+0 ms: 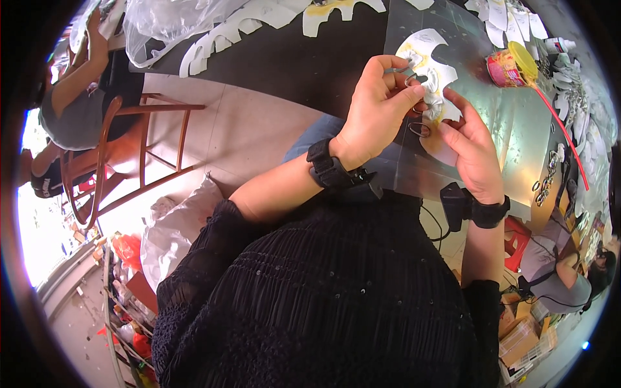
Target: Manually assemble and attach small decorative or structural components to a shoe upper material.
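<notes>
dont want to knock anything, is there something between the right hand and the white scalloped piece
Nothing visible: the right hand has its fingers at the right edge of the white scalloped piece; the red tub sits beyond, to the right.

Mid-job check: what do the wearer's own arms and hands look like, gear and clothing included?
The left hand and right hand are ungloved. Each wrist wears a black strap with a dark, boxy module. The black sleeves stop short of the wrists.
</notes>
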Action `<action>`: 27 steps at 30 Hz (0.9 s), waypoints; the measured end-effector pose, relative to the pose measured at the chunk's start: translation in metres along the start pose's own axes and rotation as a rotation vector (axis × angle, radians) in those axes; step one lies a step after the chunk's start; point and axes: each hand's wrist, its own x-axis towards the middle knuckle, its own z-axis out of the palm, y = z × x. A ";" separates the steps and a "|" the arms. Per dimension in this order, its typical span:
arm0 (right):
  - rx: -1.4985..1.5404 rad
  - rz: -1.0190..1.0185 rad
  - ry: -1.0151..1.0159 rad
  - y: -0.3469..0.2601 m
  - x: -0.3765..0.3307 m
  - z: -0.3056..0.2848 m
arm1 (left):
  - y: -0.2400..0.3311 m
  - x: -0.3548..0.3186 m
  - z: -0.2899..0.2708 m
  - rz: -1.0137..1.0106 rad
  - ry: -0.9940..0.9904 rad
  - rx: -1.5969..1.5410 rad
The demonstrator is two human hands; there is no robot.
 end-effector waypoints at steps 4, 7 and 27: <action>0.017 0.014 0.041 0.003 0.004 -0.004 | 0.003 0.001 0.002 -0.023 0.008 -0.091; 0.046 0.037 0.044 0.002 0.004 -0.007 | 0.005 0.003 -0.001 -0.060 -0.014 -0.102; 0.049 0.058 0.143 -0.001 -0.011 -0.008 | -0.006 0.003 0.004 0.052 -0.037 0.107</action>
